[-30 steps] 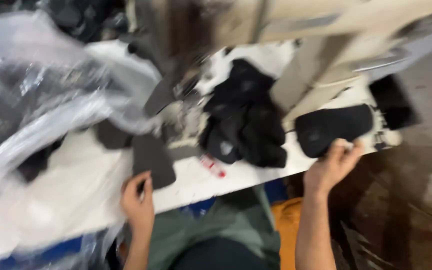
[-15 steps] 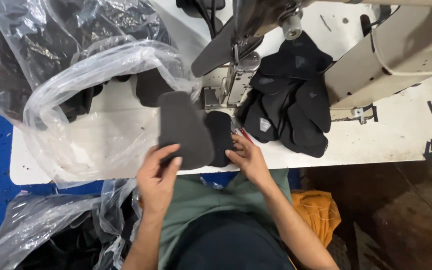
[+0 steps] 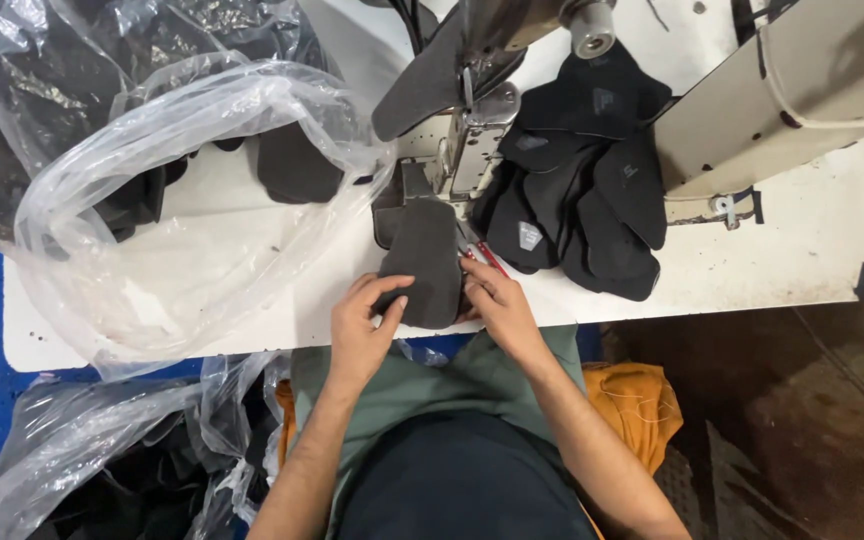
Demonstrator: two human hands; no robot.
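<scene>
Dark felt piece point(image 3: 422, 262) is pinched by the left hand point(image 3: 360, 335) and, seemingly, the right hand point(image 3: 497, 305), beside a clear plastic bag point(image 3: 152, 200).

Both forearms reach up from the bottom of the frame toward its centre. The left hand point(image 3: 364, 325) lies palm down, fingers point(image 3: 389, 290) curled. The right hand point(image 3: 497, 300) sits just beside it, fingers bent inward.

a beige sewing machine point(image 3: 782, 95) stands on the white table point(image 3: 802, 250). just left of it lies a pile of black fabric pieces point(image 3: 582, 180). farther left a clear plastic bag point(image 3: 162, 200) spreads. below it, orange cloth point(image 3: 632, 400).
</scene>
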